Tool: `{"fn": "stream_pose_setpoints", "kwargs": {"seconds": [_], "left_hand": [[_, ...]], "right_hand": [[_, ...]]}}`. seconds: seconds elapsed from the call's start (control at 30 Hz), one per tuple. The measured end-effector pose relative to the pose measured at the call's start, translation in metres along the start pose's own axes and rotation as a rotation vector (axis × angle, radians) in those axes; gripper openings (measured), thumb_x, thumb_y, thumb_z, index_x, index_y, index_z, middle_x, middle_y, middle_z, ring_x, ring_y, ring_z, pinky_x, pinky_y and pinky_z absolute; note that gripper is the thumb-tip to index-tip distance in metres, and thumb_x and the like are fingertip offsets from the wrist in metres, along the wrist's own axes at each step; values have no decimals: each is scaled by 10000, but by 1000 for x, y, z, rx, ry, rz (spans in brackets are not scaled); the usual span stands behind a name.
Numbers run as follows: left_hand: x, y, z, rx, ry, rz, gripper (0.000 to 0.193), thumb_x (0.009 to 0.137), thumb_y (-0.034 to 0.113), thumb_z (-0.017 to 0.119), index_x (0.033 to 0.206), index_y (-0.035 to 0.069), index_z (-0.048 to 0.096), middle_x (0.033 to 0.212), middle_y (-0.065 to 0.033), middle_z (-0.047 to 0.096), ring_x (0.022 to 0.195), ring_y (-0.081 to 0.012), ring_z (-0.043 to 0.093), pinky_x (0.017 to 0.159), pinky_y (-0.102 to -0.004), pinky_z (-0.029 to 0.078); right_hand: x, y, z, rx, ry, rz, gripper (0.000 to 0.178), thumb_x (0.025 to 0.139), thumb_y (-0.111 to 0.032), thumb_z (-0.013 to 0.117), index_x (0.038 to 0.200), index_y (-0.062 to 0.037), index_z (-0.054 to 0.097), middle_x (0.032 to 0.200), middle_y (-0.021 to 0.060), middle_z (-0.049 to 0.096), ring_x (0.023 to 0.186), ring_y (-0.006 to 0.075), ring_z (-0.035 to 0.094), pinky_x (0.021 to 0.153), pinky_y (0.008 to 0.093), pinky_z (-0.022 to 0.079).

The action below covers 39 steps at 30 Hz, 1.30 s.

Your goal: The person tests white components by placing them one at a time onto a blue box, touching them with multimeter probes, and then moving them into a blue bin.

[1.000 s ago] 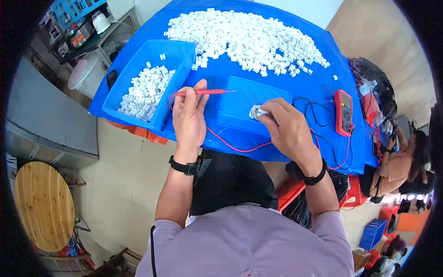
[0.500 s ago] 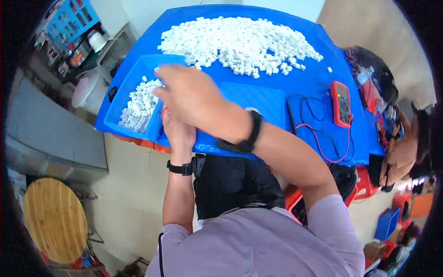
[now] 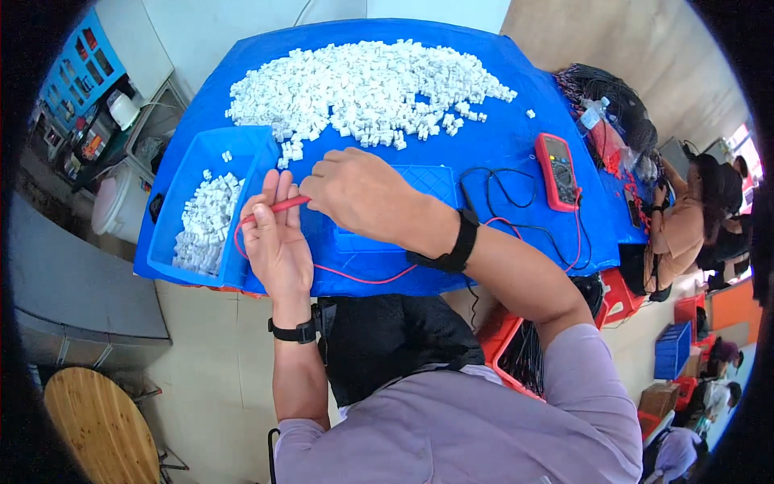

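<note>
The left hand (image 3: pixel 276 242) still grips the red probe (image 3: pixel 278 207) just beside the blue bin (image 3: pixel 246 153), while the right hand (image 3: pixel 355 194), half a second ago reaching over that bin, is now drawn back, loosely curled over the blue tray (image 3: pixel 435 184), its grasp hidden, suggesting one white piece (image 3: pixel 363 89) dropped and another due.

Right hand (image 3: pixel 359 194) covered the tip of the red probe (image 3: pixel 278 206), so contact point wasn't visible; whatever its curled fingers (image 3: pixel 316 187) held was hidden too. The hand and forearm blocked much of the flat blue tray (image 3: pixel 431 184). Multimeter (image 3: pixel 559 171) display too small to read. Round wooden table (image 3: pixel 101 427) was cut off by the dark fisheye rim.
</note>
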State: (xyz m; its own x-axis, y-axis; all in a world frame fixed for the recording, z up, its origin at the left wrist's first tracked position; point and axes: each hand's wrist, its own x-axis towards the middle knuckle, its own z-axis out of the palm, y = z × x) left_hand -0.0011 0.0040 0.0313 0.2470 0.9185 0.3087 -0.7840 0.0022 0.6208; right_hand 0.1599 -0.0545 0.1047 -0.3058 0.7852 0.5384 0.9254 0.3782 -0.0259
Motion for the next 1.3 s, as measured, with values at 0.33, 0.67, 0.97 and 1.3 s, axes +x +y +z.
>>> {"fn": "stream_pose_setpoints", "kwargs": {"seconds": [0.33,0.67,0.97,1.3], "left_hand": [[-5,-13,-11,2,-7,-207,242,1101,255,533,1228,51,563,1295,-242,663,1162,-384,694,984,-483,592],[-6,-13,-17,15,-24,-310,281,1097,290,542,1226,41,553,1251,-242,686,1116,-378,718,929,-470,616],[-10,-7,-14,73,-49,-363,293,1106,307,518,1196,33,565,1228,-245,692,1104,-378,724,915,-459,624],[-10,-8,-18,72,-65,-355,307,1110,312,503,1187,25,582,1200,-247,702,1086,-378,730,881,-442,635]], "right_hand": [[-33,171,8,43,-294,144,209,775,-92,730,976,-52,774,953,154,755,889,358,721,821,447,569],[-43,180,-21,70,-515,273,275,765,-114,739,1025,-34,775,962,157,764,903,328,730,819,414,572],[-77,41,-95,732,-142,624,143,874,-54,757,994,13,717,968,108,752,871,195,736,807,315,579],[-117,4,-59,393,73,338,139,886,-21,763,1020,-22,727,1043,124,756,992,286,728,849,363,585]]}}
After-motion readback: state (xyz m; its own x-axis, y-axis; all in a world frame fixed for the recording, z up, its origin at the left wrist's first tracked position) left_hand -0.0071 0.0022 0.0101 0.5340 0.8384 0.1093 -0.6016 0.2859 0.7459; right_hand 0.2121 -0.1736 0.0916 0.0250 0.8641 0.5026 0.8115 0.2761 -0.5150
